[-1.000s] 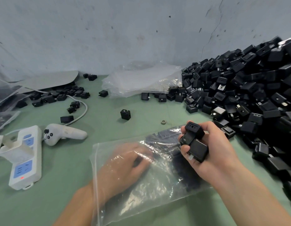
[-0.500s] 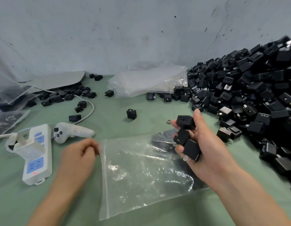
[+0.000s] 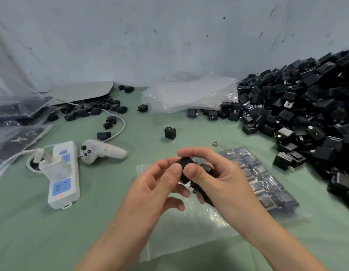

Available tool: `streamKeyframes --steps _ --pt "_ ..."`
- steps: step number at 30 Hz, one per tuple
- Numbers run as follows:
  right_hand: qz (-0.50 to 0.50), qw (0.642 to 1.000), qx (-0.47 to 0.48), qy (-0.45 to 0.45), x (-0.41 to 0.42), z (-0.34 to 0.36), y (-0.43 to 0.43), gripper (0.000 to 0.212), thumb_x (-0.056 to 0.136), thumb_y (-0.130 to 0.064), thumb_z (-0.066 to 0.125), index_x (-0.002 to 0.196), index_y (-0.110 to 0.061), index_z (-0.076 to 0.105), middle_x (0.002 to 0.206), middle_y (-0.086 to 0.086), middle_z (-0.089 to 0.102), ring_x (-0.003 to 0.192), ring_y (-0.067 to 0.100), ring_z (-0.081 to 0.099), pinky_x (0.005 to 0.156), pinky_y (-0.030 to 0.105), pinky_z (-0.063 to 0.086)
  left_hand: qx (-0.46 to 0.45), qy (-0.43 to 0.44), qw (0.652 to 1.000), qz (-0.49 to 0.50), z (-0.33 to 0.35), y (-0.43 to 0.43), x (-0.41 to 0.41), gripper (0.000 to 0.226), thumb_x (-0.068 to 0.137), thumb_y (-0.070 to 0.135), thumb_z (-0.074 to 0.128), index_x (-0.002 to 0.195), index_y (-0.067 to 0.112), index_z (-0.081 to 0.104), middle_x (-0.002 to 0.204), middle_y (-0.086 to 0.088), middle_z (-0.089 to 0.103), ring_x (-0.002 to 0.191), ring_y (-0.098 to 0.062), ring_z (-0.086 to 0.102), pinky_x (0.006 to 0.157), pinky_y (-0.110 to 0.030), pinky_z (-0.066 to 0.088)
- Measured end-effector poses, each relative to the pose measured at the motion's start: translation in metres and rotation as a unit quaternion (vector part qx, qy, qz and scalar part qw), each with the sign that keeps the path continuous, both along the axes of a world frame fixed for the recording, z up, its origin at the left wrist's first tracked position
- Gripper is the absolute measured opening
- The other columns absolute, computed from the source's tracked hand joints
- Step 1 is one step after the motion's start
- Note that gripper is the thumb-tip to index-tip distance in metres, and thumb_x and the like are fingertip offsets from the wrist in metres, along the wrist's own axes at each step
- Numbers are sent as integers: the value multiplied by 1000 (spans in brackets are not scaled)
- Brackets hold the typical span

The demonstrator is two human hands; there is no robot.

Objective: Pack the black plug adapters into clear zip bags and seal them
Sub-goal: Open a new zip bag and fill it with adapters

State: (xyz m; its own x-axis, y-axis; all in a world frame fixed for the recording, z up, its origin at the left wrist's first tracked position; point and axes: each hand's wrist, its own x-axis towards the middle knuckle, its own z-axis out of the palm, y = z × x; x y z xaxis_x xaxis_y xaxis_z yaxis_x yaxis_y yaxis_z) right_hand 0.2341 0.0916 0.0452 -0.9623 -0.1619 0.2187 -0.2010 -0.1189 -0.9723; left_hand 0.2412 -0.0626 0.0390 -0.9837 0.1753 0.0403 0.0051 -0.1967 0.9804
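Pinching one boxy, matte black plug adapter [image 3: 184, 163], I have my left hand [image 3: 160, 184] clamped on it with thumb and forefinger. The fingers [image 3: 193, 173] of my right hand [image 3: 224, 184] are curled round it and a few more adapters, metal prongs poking out below. Under both hands a glossy clear zip bag [image 3: 189, 231] lies flat on the green table [image 3: 111, 222], near its front edge. A filled bag [image 3: 267, 182] lies just to the right. A heap of loose adapters [image 3: 306, 106] crowds the right edge. Crinkled empty bags [image 3: 189, 92] sit at the far edge, against the scuffed grey wall [image 3: 169, 36]. Bare table runs left to a white power strip [image 3: 62, 178].
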Motion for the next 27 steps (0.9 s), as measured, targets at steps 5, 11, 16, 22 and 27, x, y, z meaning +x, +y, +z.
streamKeyframes --steps 5,11,16,22,27 --pt "-33 999 -26 -21 1 2 2 43 80 -66 64 118 -46 65 103 -8 67 64 14 58 48 26 47 -89 19 992 86 -2 -43 -6 23 79 34 80 101 32 75 95 -3 76 72 -12 67 61 -25 55" --pt "-107 862 -412 -275 -19 11 27 22 92 -21 61 107 -11 73 89 10 71 67 18 65 45 20 47 -311 3 910 275 -24 -104 -7 15 95 21 62 92 34 68 88 7 75 77 -2 66 76 -21 50" --pt "-81 759 -558 -326 -28 4 41 24 93 -16 51 105 -9 71 88 11 69 69 20 67 47 22 52 -442 74 885 127 -42 -81 2 21 83 57 61 103 52 65 100 32 65 94 14 56 78 -5 40" --pt "-89 796 -508 -318 -30 4 49 19 92 -20 51 90 -16 70 86 0 63 59 13 58 42 20 45 -566 219 795 10 -48 -67 -6 44 91 64 36 125 47 57 125 32 53 124 3 35 105 -18 20" --pt "-115 804 -492 -313 -33 2 56 19 94 -20 50 87 -16 68 85 -1 62 59 12 55 45 18 44 -532 228 815 -25 -46 -75 -8 32 87 68 47 117 59 48 127 42 41 129 11 31 104 -12 27"
